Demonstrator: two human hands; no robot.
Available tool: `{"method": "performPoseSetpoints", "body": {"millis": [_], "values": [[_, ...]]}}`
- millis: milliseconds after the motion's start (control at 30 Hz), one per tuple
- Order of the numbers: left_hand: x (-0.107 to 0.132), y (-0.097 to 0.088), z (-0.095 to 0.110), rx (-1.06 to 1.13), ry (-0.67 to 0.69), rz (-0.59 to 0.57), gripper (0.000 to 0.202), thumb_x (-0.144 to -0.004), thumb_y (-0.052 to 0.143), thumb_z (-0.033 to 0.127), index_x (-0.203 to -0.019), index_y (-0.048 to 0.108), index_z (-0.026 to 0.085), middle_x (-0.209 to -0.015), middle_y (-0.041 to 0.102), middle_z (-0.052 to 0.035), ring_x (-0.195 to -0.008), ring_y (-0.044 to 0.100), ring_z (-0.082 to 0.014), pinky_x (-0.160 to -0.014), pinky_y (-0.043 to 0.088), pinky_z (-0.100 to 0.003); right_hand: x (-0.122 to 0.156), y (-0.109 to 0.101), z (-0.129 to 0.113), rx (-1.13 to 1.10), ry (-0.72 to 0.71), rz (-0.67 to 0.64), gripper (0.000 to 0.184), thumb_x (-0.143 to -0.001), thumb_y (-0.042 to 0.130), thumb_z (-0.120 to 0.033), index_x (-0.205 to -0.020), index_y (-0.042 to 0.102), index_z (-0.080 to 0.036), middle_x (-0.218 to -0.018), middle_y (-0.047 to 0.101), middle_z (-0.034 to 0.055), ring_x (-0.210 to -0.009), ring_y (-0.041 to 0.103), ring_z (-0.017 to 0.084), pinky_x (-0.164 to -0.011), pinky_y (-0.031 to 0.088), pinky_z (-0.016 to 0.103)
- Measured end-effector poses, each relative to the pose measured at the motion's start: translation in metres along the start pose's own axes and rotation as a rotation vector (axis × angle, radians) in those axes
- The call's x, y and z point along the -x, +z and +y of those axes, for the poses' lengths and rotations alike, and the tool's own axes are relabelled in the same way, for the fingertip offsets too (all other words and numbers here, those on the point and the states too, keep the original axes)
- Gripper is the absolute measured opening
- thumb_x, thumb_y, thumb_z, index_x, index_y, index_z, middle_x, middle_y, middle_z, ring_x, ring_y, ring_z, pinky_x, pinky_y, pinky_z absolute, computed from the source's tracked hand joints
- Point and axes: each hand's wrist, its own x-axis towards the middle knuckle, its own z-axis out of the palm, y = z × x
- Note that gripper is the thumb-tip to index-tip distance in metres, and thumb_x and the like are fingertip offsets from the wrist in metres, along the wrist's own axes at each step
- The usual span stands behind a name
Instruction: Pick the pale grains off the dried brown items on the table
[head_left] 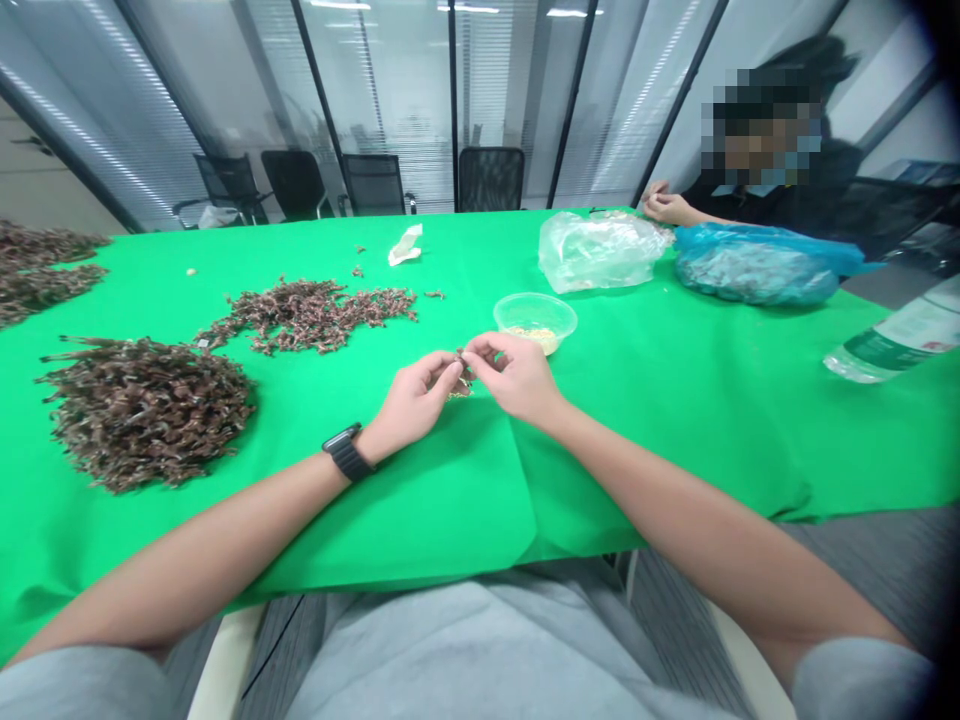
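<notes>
My left hand [416, 398] and my right hand [517, 378] meet over the green cloth, fingertips pinched together. Between them is a small brown dried twiggy piece [461, 357], partly hidden by the fingers. Small brown and yellowish bits [460, 388] show just below the fingertips. Right behind my right hand stands a clear plastic bowl [536, 312] with pale yellow bits in its bottom. To the left lie a large heap of brown twiggy pieces [150, 410] and, farther back, a looser spread of smaller brown pieces [315, 312].
More brown heaps [45, 265] lie at the far left. A crumpled white paper [406, 245] sits at the back. Farther right are a clear plastic bag [600, 250], a blue bag [761, 265] and a tilted plastic bottle [900, 330]. Another person's hands [670, 205] are at the far right edge.
</notes>
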Motion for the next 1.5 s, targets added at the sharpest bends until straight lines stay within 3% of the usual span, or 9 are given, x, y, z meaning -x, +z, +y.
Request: {"method": "performPoseSetpoints", "body": {"millis": [267,500,600,733,867,1033,1167,1300,1500], "values": [[0.001,-0.001,-0.003,-0.022,0.016,-0.006,0.037,-0.100,0.055,0.049,-0.110,0.066,0.016,-0.093,0.073,-0.0066,-0.082,0.071,-0.0161,-0.078,0.056,-0.029,0.000,0.001,0.002,0.051,-0.025,0.000,0.012,-0.091,0.062,-0.026,-0.086,0.070,-0.019,-0.078,0.072,0.0024,-0.070,0.064,0.015,-0.064,0.048,0.027],[0.003,0.001,-0.002,-0.065,0.058,0.010,0.035,-0.101,0.053,0.047,-0.107,0.066,0.015,-0.092,0.073,-0.0074,-0.083,0.070,-0.0172,-0.079,0.056,-0.030,0.002,0.000,0.005,0.333,-0.282,0.008,0.014,-0.095,0.058,-0.020,-0.087,0.069,-0.017,-0.084,0.071,0.0064,-0.080,0.061,0.018,-0.078,0.046,0.032],[0.004,-0.001,0.002,-0.221,0.125,0.021,0.031,-0.102,0.052,0.043,-0.105,0.066,0.016,-0.093,0.074,-0.0066,-0.083,0.069,-0.0166,-0.078,0.054,-0.029,0.003,0.001,0.003,0.318,-0.293,0.006,0.014,-0.094,0.057,-0.020,-0.087,0.069,-0.017,-0.083,0.071,0.0064,-0.080,0.061,0.018,-0.078,0.046,0.032],[0.003,-0.009,0.004,-0.486,0.231,0.021,0.026,-0.102,0.052,0.038,-0.108,0.067,0.017,-0.094,0.075,-0.0051,-0.084,0.070,-0.0166,-0.079,0.052,-0.028,0.002,0.002,-0.003,0.060,-0.045,0.004,0.013,-0.090,0.061,-0.025,-0.084,0.069,-0.017,-0.074,0.069,0.0025,-0.067,0.060,0.015,-0.065,0.046,0.028],[0.002,-0.015,-0.003,-0.653,0.319,-0.021,0.030,-0.102,0.052,0.038,-0.121,0.063,0.017,-0.106,0.075,-0.0081,-0.095,0.071,-0.0191,-0.087,0.053,-0.031,0.000,0.001,-0.006,-0.189,0.173,-0.035,0.014,-0.083,0.066,-0.028,-0.075,0.068,-0.017,-0.070,0.067,0.0015,-0.065,0.059,0.013,-0.063,0.047,0.027],[0.002,-0.016,-0.009,-0.729,0.364,-0.036,0.034,-0.102,0.053,0.040,-0.127,0.062,0.019,-0.117,0.073,-0.0115,-0.108,0.069,-0.0230,-0.098,0.052,-0.037,-0.004,-0.003,-0.005,-0.474,0.535,-0.116,0.026,-0.068,0.080,-0.038,-0.072,0.066,-0.016,-0.056,0.054,-0.0047,-0.048,0.042,0.007,-0.044,0.032,0.022],[0.003,-0.015,-0.003,-0.672,0.337,-0.035,0.032,-0.102,0.053,0.039,-0.124,0.063,0.018,-0.111,0.074,-0.0099,-0.101,0.069,-0.0212,-0.094,0.052,-0.034,-0.007,-0.010,-0.003,-0.563,0.632,-0.214,0.037,-0.059,0.089,-0.042,-0.071,0.066,-0.015,-0.057,0.052,-0.0048,-0.052,0.043,0.007,-0.043,0.031,0.019],[0.003,-0.011,0.006,-0.548,0.254,-0.034,0.027,-0.102,0.052,0.040,-0.115,0.064,0.019,-0.101,0.075,-0.0063,-0.089,0.070,-0.0181,-0.082,0.051,-0.029,-0.009,-0.013,-0.001,-0.491,0.547,-0.220,0.036,-0.064,0.087,-0.045,-0.076,0.068,-0.016,-0.057,0.056,-0.0048,-0.049,0.043,0.007,-0.045,0.033,0.021],[0.005,-0.005,0.009,-0.296,0.160,-0.031,0.029,-0.102,0.051,0.044,-0.103,0.065,0.018,-0.090,0.075,-0.0052,-0.081,0.070,-0.0168,-0.080,0.052,-0.029,-0.009,-0.013,-0.003,-0.163,0.112,-0.106,0.017,-0.078,0.077,-0.033,-0.076,0.072,-0.016,-0.072,0.071,0.0024,-0.068,0.061,0.014,-0.065,0.047,0.027]]}}
